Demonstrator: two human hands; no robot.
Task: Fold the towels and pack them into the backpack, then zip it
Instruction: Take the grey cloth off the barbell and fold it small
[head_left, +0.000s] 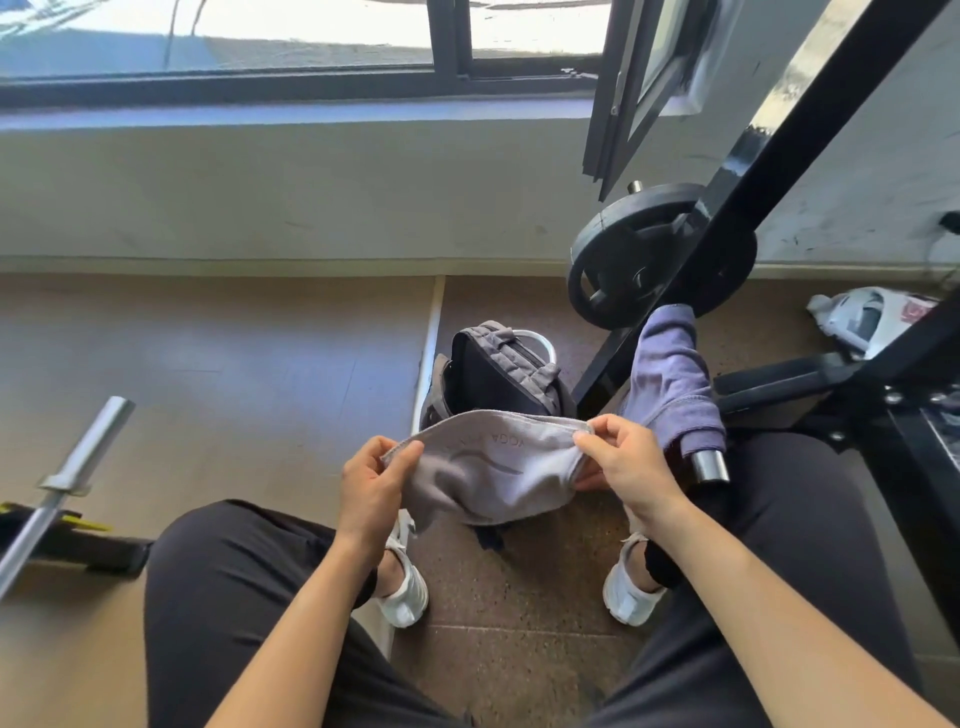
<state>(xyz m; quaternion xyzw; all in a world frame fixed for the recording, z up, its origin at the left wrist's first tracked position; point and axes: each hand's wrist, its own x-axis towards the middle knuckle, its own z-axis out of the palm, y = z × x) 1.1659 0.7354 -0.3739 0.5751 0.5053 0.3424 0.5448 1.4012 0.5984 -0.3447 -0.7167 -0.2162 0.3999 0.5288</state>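
I hold a light grey towel (488, 467) with faint printed lettering in front of me, above my feet. My left hand (371, 480) pinches its left top corner and my right hand (631, 462) pinches its right top corner, so the cloth sags between them. Just beyond it a dark grey backpack (501, 371) stands on the floor with its top open. A purple towel (670, 382) hangs over the end of a steel bar to the right of the backpack.
A black weight rack (810, 156) with a black plate (639, 254) stands at the right. A steel barbell (67, 478) lies at the left on a black and yellow stand. A white plastic bag (867, 317) lies far right. My white shoes (405, 587) rest on speckled flooring.
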